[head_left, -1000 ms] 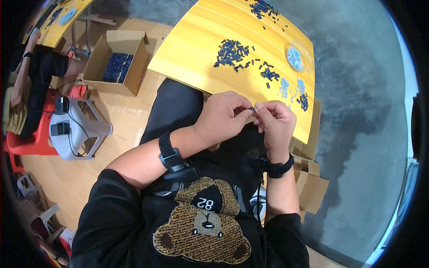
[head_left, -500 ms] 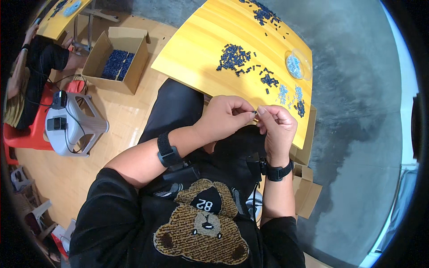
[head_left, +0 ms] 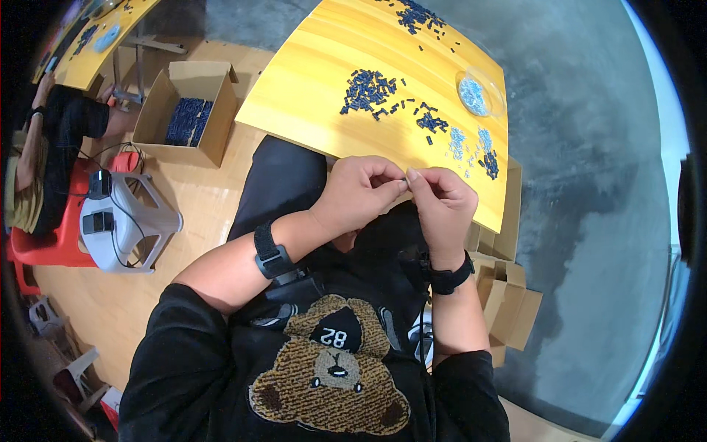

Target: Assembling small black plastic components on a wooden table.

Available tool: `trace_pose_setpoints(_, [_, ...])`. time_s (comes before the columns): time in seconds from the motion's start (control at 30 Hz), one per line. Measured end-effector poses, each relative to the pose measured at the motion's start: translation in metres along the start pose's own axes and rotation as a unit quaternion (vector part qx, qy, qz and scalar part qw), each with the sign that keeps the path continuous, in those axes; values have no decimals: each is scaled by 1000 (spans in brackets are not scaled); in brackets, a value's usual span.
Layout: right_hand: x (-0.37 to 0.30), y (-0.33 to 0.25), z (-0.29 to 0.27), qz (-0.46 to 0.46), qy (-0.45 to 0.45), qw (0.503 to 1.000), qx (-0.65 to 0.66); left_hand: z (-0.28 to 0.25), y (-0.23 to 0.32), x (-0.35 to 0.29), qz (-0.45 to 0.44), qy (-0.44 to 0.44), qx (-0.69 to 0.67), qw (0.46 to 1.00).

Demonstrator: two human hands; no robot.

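Note:
My left hand [head_left: 353, 193] and my right hand [head_left: 447, 206] meet fingertip to fingertip just off the near edge of the yellow table [head_left: 287, 96]. The left thumb and forefinger pinch a small black piece, now nearly hidden by the fingertips. My right thumb and forefinger press together against the same spot; what they grip is too small to make out. Beyond the hands lie a large pile of small black pieces [head_left: 368, 91], a smaller black cluster [head_left: 430, 122], little clear bluish pieces [head_left: 456, 143] and another black cluster [head_left: 489, 165].
A round clear dish [head_left: 471, 97] of pale blue bits stands near the table's right edge. More black pieces [head_left: 418, 16] lie at the far end. Cardboard boxes [head_left: 508, 302] sit on the right; another box [head_left: 210, 144] stands left, near a white stool [head_left: 121, 239] and a seated person [head_left: 62, 132].
The black piece, visible between the fingertips before, is now mostly covered. Both hands, still joined, sit slightly further left in view; the table and piles have also shifted left as the view moved.

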State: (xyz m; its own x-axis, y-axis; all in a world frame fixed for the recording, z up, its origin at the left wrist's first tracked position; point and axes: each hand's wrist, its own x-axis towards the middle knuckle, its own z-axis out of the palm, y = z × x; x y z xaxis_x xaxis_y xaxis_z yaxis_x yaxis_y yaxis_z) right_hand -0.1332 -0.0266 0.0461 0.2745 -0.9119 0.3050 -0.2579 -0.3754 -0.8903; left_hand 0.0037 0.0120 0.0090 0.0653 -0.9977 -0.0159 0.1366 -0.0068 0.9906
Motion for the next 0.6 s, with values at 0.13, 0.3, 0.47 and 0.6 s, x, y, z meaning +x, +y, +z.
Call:
trace_pose_setpoints(0.13, [-3,0,-1,-25,10,998,-50,-2,-2,2,-50,-17,-28,998])
trace_pose_setpoints(0.3, [-8,1,-4,-60,-33,992,-104,-7,-1,6,-116,-21,-137,984])
trace_pose_setpoints(0.47, [-9,4,-7,-80,-65,984,-143,-3,1,7,-147,-24,-180,972])
trace_pose_setpoints(0.6, [-10,11,-6,-114,-56,975,-183,2,-2,9,-163,-22,-215,963])
